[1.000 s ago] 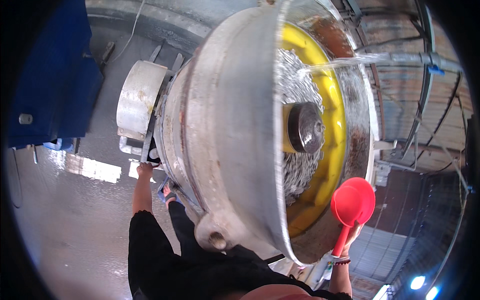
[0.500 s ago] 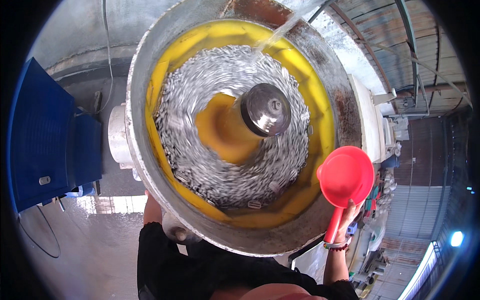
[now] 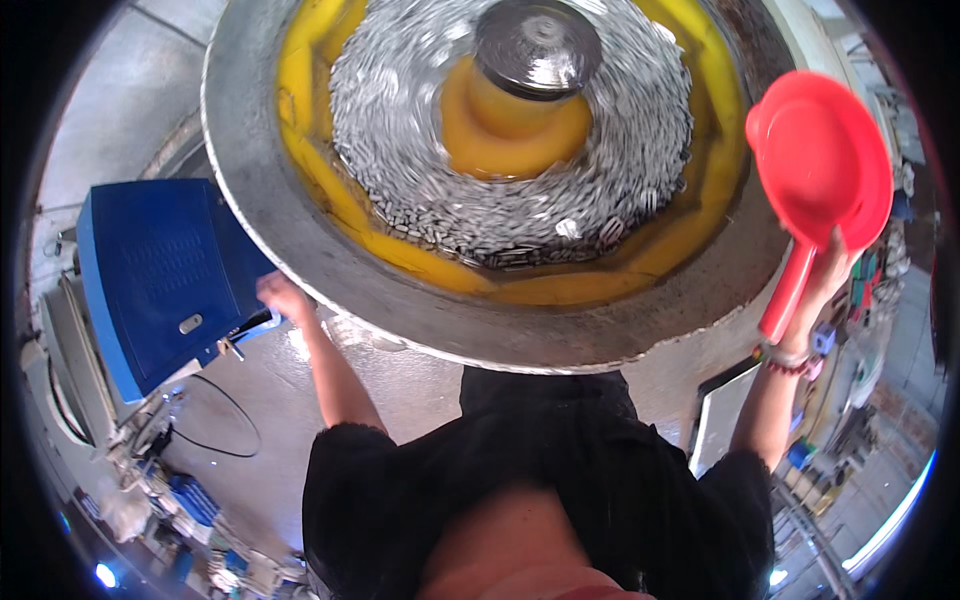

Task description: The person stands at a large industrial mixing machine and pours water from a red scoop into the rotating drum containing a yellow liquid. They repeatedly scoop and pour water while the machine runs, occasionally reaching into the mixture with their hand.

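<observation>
My right hand (image 3: 825, 278) grips a red plastic dipper (image 3: 808, 150) where its handle joins the bowl. The dipper is over the right rim of a big round metal tub (image 3: 700, 310), its bowl facing up with nothing visible inside. My left hand (image 3: 284, 296) is at the tub's lower left outer edge; its fingers are small and blurred, and whether it touches the rim is unclear. Inside the yellow-lined tub, many small shiny metal pieces (image 3: 420, 190) are blurred in a ring. They surround a yellow centre post with a dark shiny cap (image 3: 538, 50).
A blue cabinet (image 3: 165, 280) stands to the left of the tub. A black cable (image 3: 255, 435) loops on the wet grey floor (image 3: 275, 395). Cluttered goods (image 3: 200, 500) lie at lower left, and more gear (image 3: 840, 440) lines the right side.
The view has shifted, and the tub now sits higher in it. The dipper has moved up and right with my right hand. My left hand has come into sight; the water stream has left the view.
</observation>
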### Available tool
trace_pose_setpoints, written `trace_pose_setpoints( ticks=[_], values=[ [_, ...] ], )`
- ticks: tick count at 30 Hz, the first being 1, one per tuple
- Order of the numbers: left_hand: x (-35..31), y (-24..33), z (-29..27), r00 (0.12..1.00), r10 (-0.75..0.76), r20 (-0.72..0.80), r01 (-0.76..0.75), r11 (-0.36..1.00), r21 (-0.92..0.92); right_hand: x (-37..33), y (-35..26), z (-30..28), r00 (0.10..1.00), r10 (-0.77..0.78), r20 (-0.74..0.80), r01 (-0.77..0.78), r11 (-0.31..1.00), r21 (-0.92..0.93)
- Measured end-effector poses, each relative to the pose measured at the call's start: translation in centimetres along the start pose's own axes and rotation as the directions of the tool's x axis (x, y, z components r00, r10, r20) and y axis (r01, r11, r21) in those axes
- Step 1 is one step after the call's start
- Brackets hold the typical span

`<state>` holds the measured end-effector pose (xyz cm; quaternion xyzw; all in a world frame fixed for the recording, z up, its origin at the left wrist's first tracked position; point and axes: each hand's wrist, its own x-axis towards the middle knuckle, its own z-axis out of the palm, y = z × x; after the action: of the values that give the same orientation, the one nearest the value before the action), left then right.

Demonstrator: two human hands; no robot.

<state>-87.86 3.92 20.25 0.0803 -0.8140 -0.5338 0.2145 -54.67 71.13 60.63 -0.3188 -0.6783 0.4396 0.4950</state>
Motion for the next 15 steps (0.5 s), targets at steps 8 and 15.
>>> trace_pose_setpoints(
  ticks=[8,15],
  values=[
    [0.2,54.5,7.4,0.633,0.642,0.432,-0.726,0.687,0.043,4.8,3.4,-0.6,0.98,-0.105,0.168,0.107,0.994,-0.006],
    [-22.1,50.0,27.3,-0.565,-0.255,0.785,-0.762,0.526,-0.378,3.8,1.7,0.7,0.991,0.011,0.133,-0.038,0.979,0.201]
  ],
)
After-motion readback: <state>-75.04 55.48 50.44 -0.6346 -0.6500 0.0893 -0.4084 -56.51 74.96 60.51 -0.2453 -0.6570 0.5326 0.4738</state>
